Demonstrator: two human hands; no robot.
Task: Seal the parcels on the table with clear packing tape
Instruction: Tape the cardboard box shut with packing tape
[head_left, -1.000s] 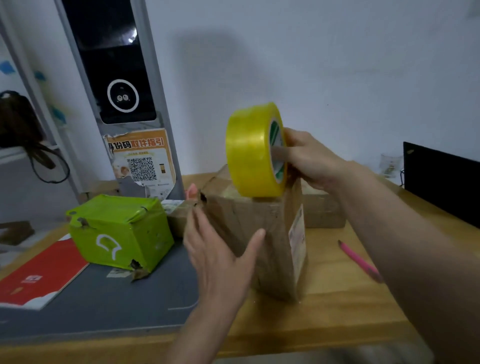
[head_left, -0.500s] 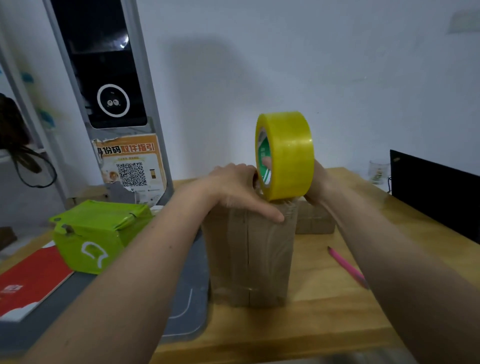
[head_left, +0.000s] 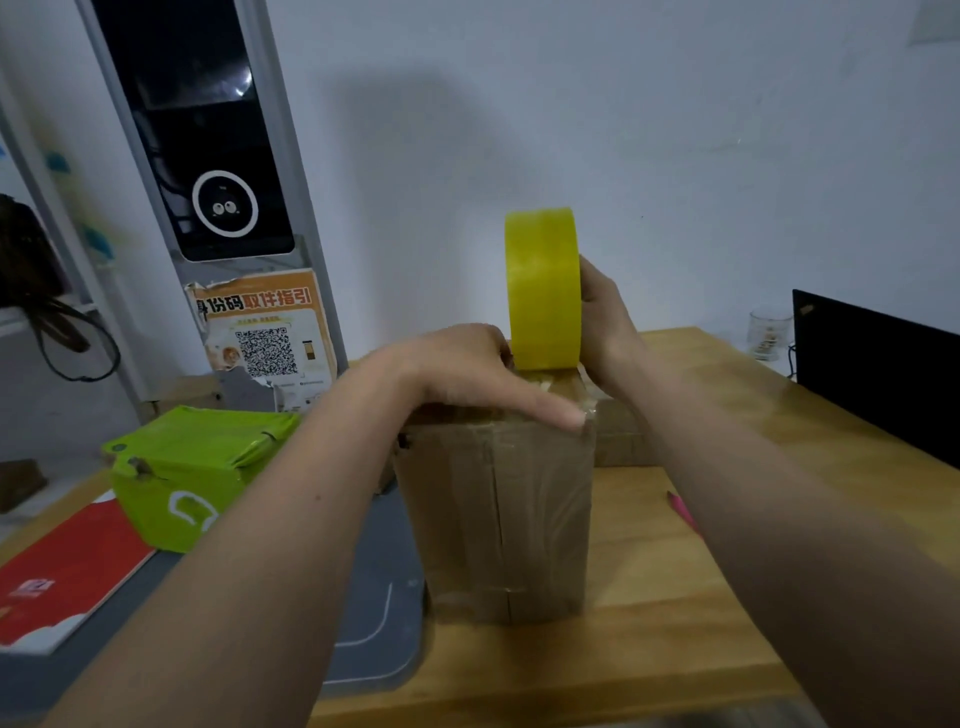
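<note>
Two hands on one brown parcel, tape roll standing on top

Over at the far left a red booklet (head_left: 67, 577) lies flat on a grey mat (head_left: 374, 623), and just behind it sits a crumpled lime-green parcel (head_left: 187, 467) with a white logo. Behind that, a grey kiosk panel (head_left: 208, 145) leans against the wall, a torn orange QR-code poster (head_left: 265, 332) stuck to its lower part. Now to the middle of the wooden table (head_left: 675, 623): a tall brown cardboard parcel (head_left: 498, 519) stands upright, glossy strips of tape already down its front. The left hand (head_left: 467, 374) lies across the parcel's top, fingers straight, index fingertip pressing at the top right corner. Right beside it, the yellow roll of packing tape (head_left: 543, 291) stands on edge on the parcel's top, and the right hand (head_left: 605, 322) grips it from the right side, fingers curled around the roll. Another brown box (head_left: 618, 436) peeks out behind. A pink pen (head_left: 683, 512) lies just right of the parcel, partly hidden by the right forearm. Far right: a small glass (head_left: 769, 332) and a black laptop screen (head_left: 878, 374).
</note>
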